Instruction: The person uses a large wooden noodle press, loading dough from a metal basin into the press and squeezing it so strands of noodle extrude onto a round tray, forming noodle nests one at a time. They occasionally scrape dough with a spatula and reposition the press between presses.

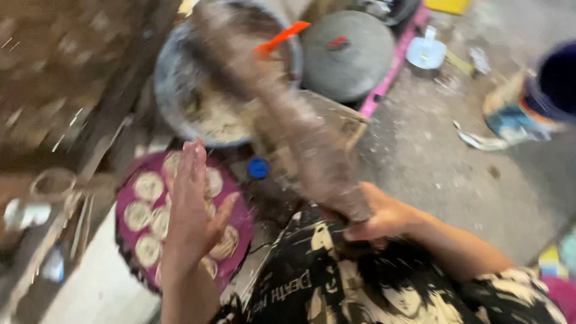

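Right hand [384, 217] closed around the lower end of a long brown wooden pestle [288, 114], blurred by motion, slanting up and away across the middle of the view toward a wide grey metal basin [171, 72]. Pale dough-like mass [219, 114] lying in the bottom of that basin; an orange plastic handle [282, 37] sticking out over its far rim, just beside the pestle's upper end. Left hand [193, 210] raised open, fingers straight and together, thumb spread, holding nothing, hovering over a round purple plate [123, 237] and hiding part of it. Flat pale round dough discs [147, 187] laid side by side on the plate. Small blue cap [258, 168] on the floor between plate and pestle. Round grey lid with a red knob [347, 54] right of the basin, resting against a pink strip. Light blue scoop [425, 53] further right on dusty grey concrete floor [444, 162]. Black printed shirt at the lower edge.
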